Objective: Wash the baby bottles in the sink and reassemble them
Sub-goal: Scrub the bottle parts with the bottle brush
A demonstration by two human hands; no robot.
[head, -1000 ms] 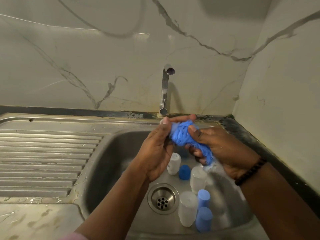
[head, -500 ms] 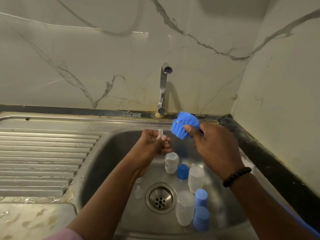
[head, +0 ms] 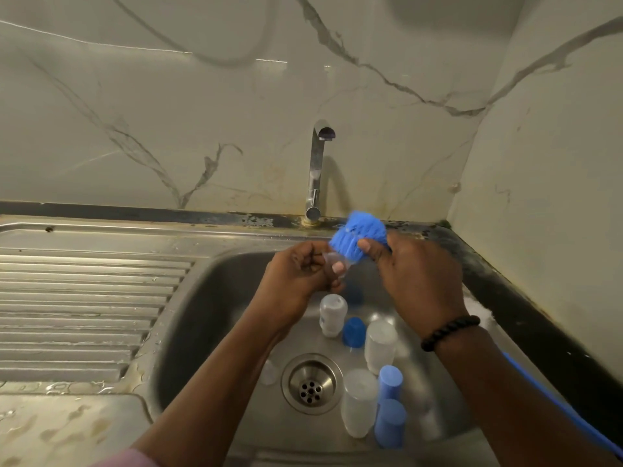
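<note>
Two hands over the steel sink (head: 215, 298), left hand (head: 296, 278) pinching a clear teat (head: 335, 261), right hand (head: 418, 274) gripping a blue bottle brush (head: 359, 234), bottles (head: 359, 402) and blue caps (head: 354, 332) standing in the basin, print on one bottle unreadable, brush handle cut off.

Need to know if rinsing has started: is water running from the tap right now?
No. The tap's spout shows no stream, and the sink below it shows no falling water.

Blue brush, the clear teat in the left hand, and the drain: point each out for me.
blue brush (head: 359, 230), head view, on the bristle head.
clear teat (head: 334, 261), head view, on its clear body between the fingers.
drain (head: 312, 383), head view, on the metal strainer's rim.
</note>
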